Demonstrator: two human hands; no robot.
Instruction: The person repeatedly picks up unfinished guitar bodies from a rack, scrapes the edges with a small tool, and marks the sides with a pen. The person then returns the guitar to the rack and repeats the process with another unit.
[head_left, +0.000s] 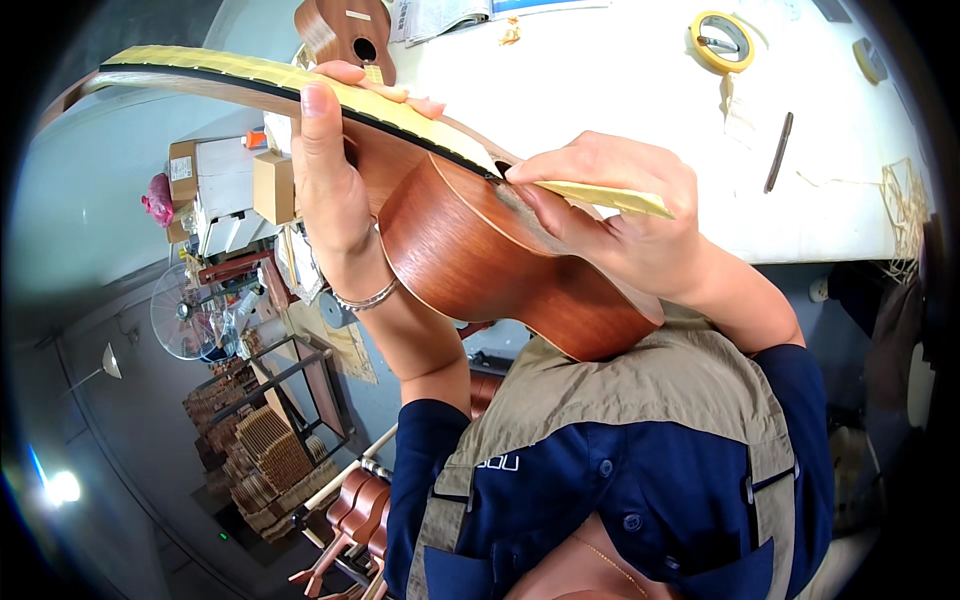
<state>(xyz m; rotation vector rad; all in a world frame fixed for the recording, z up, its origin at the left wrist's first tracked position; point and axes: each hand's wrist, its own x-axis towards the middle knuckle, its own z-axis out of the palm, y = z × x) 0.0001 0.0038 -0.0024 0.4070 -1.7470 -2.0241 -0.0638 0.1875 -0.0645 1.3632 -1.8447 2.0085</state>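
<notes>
A small brown wooden ukulele (pixel 465 250) rests tilted against my apron, its neck pointing to the upper left. Yellow tape (pixel 240 70) covers the fretboard along the neck, above a dark edge. My left hand (pixel 335 165) is closed around the neck near the body, thumb on the near side and fingertips over the taped face. At the body end of the fretboard, my right hand (pixel 610 195) pinches a flat yellow strip (pixel 615 198) that sticks out between thumb and fingers. Its fingertips touch the fretboard's end, and whatever is under them is hidden.
On the white table (pixel 600 90) lie a tape roll (pixel 722 42), a dark slim tool (pixel 778 152), papers (pixel 440 15) and another ukulele (pixel 345 35). Boxes (pixel 272 188), a fan (pixel 185 310) and stacked wooden parts (pixel 270 460) stand to the left. Several ukulele bodies (pixel 360 505) hang low beside me.
</notes>
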